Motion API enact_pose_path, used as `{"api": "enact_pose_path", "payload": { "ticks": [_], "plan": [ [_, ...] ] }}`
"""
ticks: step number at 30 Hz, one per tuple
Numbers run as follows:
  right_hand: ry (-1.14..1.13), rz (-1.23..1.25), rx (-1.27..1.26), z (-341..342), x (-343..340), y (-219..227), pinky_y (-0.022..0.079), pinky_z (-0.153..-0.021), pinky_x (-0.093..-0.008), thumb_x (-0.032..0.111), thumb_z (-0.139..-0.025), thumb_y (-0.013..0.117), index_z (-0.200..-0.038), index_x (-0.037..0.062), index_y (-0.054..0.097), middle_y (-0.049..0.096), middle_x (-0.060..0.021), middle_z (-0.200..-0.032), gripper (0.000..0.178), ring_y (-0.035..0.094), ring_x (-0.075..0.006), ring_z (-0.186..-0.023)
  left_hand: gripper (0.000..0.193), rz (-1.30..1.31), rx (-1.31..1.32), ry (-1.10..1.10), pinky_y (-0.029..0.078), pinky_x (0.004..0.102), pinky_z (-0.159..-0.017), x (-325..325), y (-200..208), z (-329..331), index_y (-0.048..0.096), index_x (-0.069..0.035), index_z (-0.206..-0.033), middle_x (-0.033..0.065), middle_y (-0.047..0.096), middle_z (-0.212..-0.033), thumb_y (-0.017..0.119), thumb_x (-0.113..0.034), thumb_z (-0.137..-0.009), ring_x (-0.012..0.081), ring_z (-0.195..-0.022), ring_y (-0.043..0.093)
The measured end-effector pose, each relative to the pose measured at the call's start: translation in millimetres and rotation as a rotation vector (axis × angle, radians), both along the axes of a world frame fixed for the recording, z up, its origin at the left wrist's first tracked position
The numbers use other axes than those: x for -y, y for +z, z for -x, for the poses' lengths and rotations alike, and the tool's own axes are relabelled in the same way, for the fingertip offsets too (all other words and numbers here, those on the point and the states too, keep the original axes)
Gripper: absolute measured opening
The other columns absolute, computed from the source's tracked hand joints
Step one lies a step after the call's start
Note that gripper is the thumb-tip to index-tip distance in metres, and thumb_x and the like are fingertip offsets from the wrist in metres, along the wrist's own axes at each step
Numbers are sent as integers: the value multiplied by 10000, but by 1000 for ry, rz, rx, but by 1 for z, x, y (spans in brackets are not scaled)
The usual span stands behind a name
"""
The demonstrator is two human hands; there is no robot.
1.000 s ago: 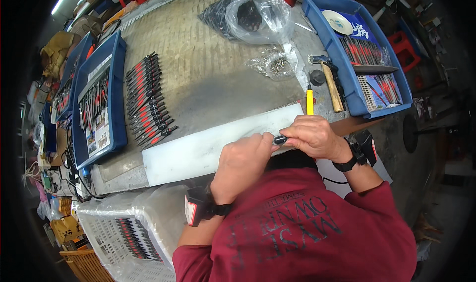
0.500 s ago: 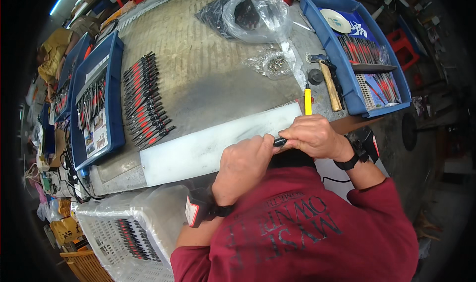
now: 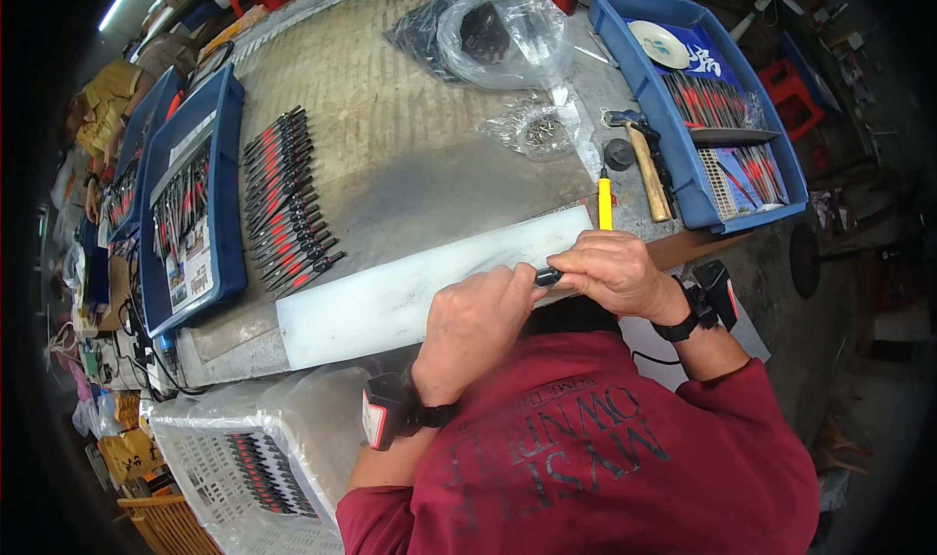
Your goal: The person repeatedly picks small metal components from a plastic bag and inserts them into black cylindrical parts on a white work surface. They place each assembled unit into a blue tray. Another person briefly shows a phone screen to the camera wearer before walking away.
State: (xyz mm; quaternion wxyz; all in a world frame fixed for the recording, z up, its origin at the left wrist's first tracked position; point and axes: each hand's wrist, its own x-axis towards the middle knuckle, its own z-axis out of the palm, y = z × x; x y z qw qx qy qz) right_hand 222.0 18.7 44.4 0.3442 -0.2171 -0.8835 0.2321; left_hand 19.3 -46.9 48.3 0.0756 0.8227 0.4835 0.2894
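Both of my hands meet above the front edge of a long white board [image 3: 390,304]. A small black cylindrical piece [image 3: 549,278] shows between them. My left hand [image 3: 475,323] is closed round one end of it, and the fingers of my right hand [image 3: 617,274] pinch the other end. Whatever lies inside the fists is hidden. To the left of the board, a row of slim black-and-red pen-like tools [image 3: 283,199] lies side by side on the table. Past my right hand lies a yellow-handled tool [image 3: 605,204].
Blue trays of similar slim parts stand at left [image 3: 234,116] and right [image 3: 712,218]. A hammer [image 3: 649,169], a round black piece [image 3: 618,153], a bag of small metal parts [image 3: 542,130] and a larger plastic bag [image 3: 454,52] lie farther back. A white basket [image 3: 195,418] sits below left.
My hands have barely shifted; the black piece stays between them, very slightly higher and to the left. Nothing else on the table has moved.
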Motion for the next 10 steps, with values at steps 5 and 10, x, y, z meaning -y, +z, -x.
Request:
{"api": "enact_pose_path", "payload": {
  "ticks": [5,10],
  "plan": [
    [8,27,12,-2,0,-2,490,-613,-358,67,-715,734,-896,3,638,621,-121,-748,215,614,-287,-679,212,-26,-16,5,442,347,-464,-2,-2,-1,538,-60,-941,60,478,-662,666,-167,-811,219,-546,540],
    [-1,21,5,-2,-1,-5,495,-624,-364,58,-719,729,-923,7,641,627,-126,-763,228,619,-294,-690,159,-79,-34,26,446,337,-458,-4,-5,-3,510,-88,-852,48,442,-633,616,-207,-851,198,-536,524]
  ]
}}
